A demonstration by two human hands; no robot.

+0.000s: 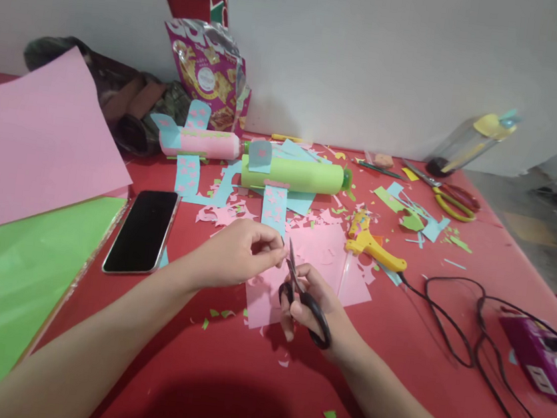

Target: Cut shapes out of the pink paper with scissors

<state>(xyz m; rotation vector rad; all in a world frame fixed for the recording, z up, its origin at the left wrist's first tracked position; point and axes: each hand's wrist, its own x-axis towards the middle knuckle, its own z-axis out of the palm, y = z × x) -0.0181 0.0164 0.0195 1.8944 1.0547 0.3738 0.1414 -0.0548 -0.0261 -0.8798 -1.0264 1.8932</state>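
My right hand (320,311) holds small scissors (315,320) with black handles, fingers through the loops and blades pointing up and away. Just left of the blades, my left hand (245,255) is closed in a pinch; whatever lies between its fingertips is too small to make out. Beneath both hands is a sheet of pink paper (322,241) strewn with cut scraps. Beyond them lies a green paper-wrapped tube (307,177) with light-blue fins. A pink tube (210,144) with similar blue fins lies farther left.
A phone (142,230) lies left, beside pink (39,141) and green sheets (13,286). Right are a yellow glue gun (377,248), its black cord (479,326), a purple power strip (540,359), larger scissors (453,199) and a bottle (466,146). A snack bag (208,77) stands behind.
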